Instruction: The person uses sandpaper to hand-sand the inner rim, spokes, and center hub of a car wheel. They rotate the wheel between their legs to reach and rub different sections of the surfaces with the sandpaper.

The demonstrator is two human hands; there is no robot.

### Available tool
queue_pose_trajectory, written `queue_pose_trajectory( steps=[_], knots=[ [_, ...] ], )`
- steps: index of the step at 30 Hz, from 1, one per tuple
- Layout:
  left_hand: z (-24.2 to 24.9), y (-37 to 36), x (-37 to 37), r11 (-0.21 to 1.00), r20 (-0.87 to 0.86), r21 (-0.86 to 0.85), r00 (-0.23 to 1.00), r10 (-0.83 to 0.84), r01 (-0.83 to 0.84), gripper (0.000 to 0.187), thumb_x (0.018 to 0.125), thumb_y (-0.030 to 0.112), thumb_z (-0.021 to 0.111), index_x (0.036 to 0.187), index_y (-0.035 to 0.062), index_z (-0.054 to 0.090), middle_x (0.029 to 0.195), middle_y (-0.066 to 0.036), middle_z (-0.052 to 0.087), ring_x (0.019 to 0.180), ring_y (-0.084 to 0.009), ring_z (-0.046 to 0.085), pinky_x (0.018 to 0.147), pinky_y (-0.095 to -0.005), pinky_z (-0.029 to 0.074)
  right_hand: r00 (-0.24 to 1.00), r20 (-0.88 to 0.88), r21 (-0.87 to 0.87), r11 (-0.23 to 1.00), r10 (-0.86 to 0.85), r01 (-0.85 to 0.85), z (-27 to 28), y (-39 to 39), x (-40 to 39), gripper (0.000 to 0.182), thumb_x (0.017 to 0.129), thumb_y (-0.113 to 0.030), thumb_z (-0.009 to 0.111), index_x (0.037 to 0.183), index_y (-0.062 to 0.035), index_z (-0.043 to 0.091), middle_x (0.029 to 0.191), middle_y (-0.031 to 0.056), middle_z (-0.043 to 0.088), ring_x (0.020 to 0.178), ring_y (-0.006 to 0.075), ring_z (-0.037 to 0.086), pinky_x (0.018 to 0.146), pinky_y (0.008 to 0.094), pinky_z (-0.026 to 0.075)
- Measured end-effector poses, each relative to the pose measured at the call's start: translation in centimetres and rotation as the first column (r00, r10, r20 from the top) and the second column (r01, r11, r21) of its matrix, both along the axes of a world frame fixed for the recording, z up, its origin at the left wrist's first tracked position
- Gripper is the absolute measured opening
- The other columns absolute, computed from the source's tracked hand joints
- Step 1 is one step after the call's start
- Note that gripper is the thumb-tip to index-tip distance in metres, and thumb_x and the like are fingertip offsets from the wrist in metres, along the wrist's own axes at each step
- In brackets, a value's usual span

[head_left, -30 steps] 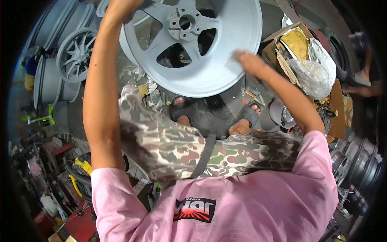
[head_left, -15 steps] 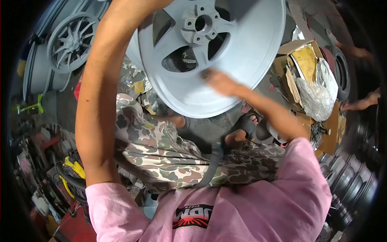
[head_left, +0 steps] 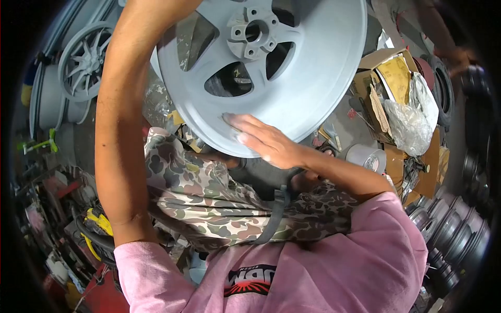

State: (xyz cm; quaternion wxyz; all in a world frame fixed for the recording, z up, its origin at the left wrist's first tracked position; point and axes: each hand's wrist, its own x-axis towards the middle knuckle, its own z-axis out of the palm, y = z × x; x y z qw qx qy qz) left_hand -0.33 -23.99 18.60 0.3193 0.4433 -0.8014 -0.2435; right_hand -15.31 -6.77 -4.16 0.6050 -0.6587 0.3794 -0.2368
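A pale grey wheel rim (head_left: 313,78) with broad spokes and a centre hub fills the top middle. My right hand (head_left: 266,142) lies against its lower inner lip, fingers together and dusted white. A small grey piece (head_left: 228,121) shows at the fingertips, too little of it visible to identify. At the top left, my left hand (head_left: 180,6) is mostly cut off by the frame edge beside the rim. Its fingers are hidden, so its hold cannot be seen.
Another spoked wheel (head_left: 86,61) stands at the upper left. On the right are an open cardboard box (head_left: 373,61) with papers and plastic, a tape roll (head_left: 366,157), a tire (head_left: 442,96) and stacked metal rims (head_left: 451,229). Tools and yellow-black equipment (head_left: 98,223) crowd the lower left.
My right hand has moved left and down along the rim's inner surface. The rim has shifted slightly left, and my left forearm has moved a little left.
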Motion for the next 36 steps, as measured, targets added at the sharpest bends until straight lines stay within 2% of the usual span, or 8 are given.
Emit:
queue_pose_trajectory(
  steps=[9, 15, 18, 22, 27, 30, 33, 36],
  knots=[
    [-1.8, -0.4, -0.2, 0.965, 0.094, -0.244, 0.988, 0.123, -0.097, 0.038, 0.086, 0.006, 0.058, 0.121, -0.0064, 0.065, 0.108, -0.029, 0.071, 0.107, -0.0409, 0.067, 0.095, -0.0427, 0.051, 0.009, -0.766, -0.502, 0.590, -0.642, -0.633, -4.4, -13.2, -21.5, 0.063, 0.107, -0.044, 0.042, 0.156, -0.0047, 0.039, 0.169, 0.0142, 0.025, 0.158, 0.0270, 0.019, 0.127, 0.0487, 0.013],
    [-2.7, -2.8, 1.6, 0.918, 0.194, -0.392, 0.971, 0.137, -0.051, 0.036, 0.086, 0.010, 0.060, 0.118, -0.0056, 0.066, 0.106, -0.031, 0.069, 0.105, -0.0463, 0.065, 0.092, -0.0467, 0.051, 0.971, -0.231, -0.030, 0.997, 0.064, -0.073, -3.8, 0.5, 0.6, 0.068, 0.110, -0.052, 0.031, 0.158, -0.0042, 0.035, 0.161, 0.0236, 0.037, 0.152, 0.0363, 0.032, 0.126, 0.0433, 0.022],
    [-5.4, -4.8, 3.3, 0.956, 0.278, -0.289, 0.952, 0.130, -0.046, 0.040, 0.096, 0.031, 0.065, 0.096, -0.0094, 0.061, 0.063, -0.010, 0.054, 0.062, -0.0131, 0.050, 0.058, -0.0357, 0.045, 0.987, 0.159, 0.220, 0.975, -0.039, 0.003, 1.4, 1.8, 2.0, 0.069, 0.111, -0.054, 0.029, 0.154, -0.0020, 0.043, 0.159, 0.0226, 0.041, 0.151, 0.0344, 0.034, 0.126, 0.0399, 0.023],
    [-2.8, -1.5, 0.9, 0.939, 0.240, -0.283, 0.934, 0.265, -0.193, 0.040, 0.098, 0.029, 0.062, 0.092, -0.0097, 0.056, 0.058, -0.003, 0.041, 0.056, -0.0106, 0.038, 0.050, -0.0362, 0.035, 0.787, -0.617, -0.405, 0.849, 0.021, -0.340, -10.7, -3.6, -10.3, 0.050, 0.110, -0.036, 0.034, 0.149, -0.0096, 0.050, 0.154, 0.0156, 0.049, 0.140, 0.0301, 0.049, 0.116, 0.0469, 0.038],
    [-2.2, -0.4, -0.1, 0.927, 0.212, -0.363, 0.960, 0.185, -0.098, 0.034, 0.087, 0.010, 0.059, 0.117, -0.0060, 0.064, 0.101, -0.032, 0.068, 0.099, -0.0472, 0.065, 0.088, -0.0482, 0.050, 0.064, -0.822, -0.526, 0.711, -0.566, -0.466, -13.1, -10.7, -14.4, 0.069, 0.106, -0.049, 0.040, 0.159, -0.0049, 0.033, 0.169, 0.0138, 0.026, 0.158, 0.0254, 0.019, 0.127, 0.0522, 0.008],
    [-3.1, -1.0, 0.3, 0.845, 0.216, -0.534, 0.961, 0.174, -0.033, 0.035, 0.088, 0.011, 0.060, 0.118, -0.0070, 0.064, 0.104, -0.032, 0.067, 0.099, -0.0462, 0.065, 0.086, -0.0480, 0.050, 0.416, -0.898, -0.070, 0.885, 0.145, -0.460, -11.4, -5.2, -0.3, 0.070, 0.105, -0.051, 0.042, 0.159, -0.0068, 0.034, 0.161, 0.0214, 0.039, 0.150, 0.0412, 0.034, 0.125, 0.0511, 0.021],
    [-3.3, -2.1, 1.1, 0.930, 0.286, -0.323, 0.918, 0.273, -0.176, 0.037, 0.099, 0.029, 0.062, 0.106, -0.0070, 0.063, 0.064, -0.007, 0.053, 0.063, -0.0111, 0.049, 0.058, -0.0347, 0.044, 0.968, 0.234, 0.059, 0.995, -0.091, 0.079, 0.0, -1.1, 5.8, 0.060, 0.109, -0.044, 0.035, 0.158, -0.0086, 0.038, 0.155, 0.0229, 0.047, 0.146, 0.0364, 0.041, 0.123, 0.0404, 0.030],
    [-1.0, 1.6, -1.3, 0.961, 0.160, -0.242, 0.972, 0.172, -0.130, 0.038, 0.089, 0.013, 0.061, 0.120, -0.0079, 0.062, 0.110, -0.034, 0.066, 0.103, -0.0463, 0.064, 0.089, -0.0478, 0.049, 0.965, 0.256, -0.047, 0.997, -0.048, 0.062, -5.9, 0.2, 4.2, 0.055, 0.111, -0.036, 0.031, 0.156, -0.0069, 0.040, 0.153, 0.0242, 0.048, 0.144, 0.0358, 0.045, 0.122, 0.0414, 0.032]
  ],
)
